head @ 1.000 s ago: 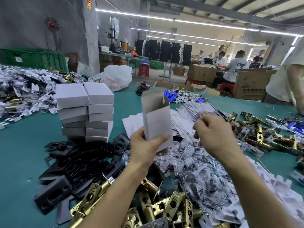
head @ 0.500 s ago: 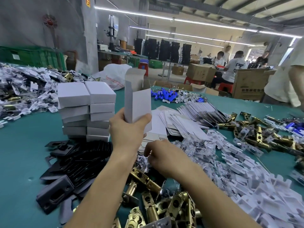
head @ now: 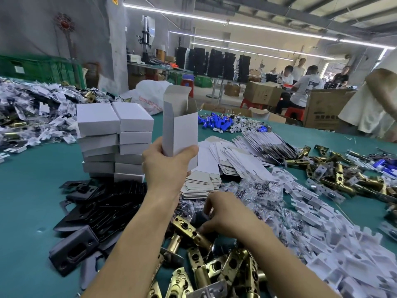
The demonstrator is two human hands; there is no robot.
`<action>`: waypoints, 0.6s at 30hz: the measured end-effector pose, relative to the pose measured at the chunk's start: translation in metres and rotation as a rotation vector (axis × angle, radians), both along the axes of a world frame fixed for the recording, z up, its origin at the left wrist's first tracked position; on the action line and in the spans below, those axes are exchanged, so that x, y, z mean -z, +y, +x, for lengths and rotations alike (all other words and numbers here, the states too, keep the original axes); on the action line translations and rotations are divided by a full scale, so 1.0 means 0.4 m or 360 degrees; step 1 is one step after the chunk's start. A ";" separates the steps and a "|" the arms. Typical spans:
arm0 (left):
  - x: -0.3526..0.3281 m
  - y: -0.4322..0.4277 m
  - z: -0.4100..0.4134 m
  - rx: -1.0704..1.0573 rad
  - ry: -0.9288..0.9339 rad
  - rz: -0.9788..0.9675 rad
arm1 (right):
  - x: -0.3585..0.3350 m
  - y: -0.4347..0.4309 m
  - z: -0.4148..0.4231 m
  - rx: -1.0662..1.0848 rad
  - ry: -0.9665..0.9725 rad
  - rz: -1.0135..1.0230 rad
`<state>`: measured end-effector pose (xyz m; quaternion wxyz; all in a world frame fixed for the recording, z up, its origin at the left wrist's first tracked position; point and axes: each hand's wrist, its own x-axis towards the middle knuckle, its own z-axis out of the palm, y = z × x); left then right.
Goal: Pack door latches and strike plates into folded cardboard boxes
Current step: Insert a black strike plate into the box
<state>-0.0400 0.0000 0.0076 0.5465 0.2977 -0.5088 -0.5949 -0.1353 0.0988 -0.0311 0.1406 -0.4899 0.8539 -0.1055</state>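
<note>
Left hand (head: 167,166) is gripping the open cardboard box (head: 180,130), right hand (head: 227,214) pinching a brass door latch (head: 189,231) — neighbouring latches (head: 232,269) could be snagging it.

Open room: bare green table (head: 23,203), left of frame.
Blocked centre-left: stack of closed boxes (head: 113,143), black strike plates (head: 103,209) heaped below it.
Blocked lower centre: brass latches (head: 217,267).
Blocked right: white inserts (head: 318,220).
</note>
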 end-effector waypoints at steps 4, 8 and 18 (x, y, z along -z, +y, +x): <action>0.003 0.002 -0.002 0.0041 -0.0009 -0.0001 | -0.009 0.012 -0.012 0.0006 -0.0256 -0.0129; 0.005 0.005 -0.004 0.0073 -0.0007 0.0003 | -0.029 0.050 -0.032 0.0078 -0.0324 -0.0288; 0.027 0.037 -0.021 0.0471 -0.0201 0.0014 | -0.097 0.176 -0.085 0.0301 -0.0816 -0.1228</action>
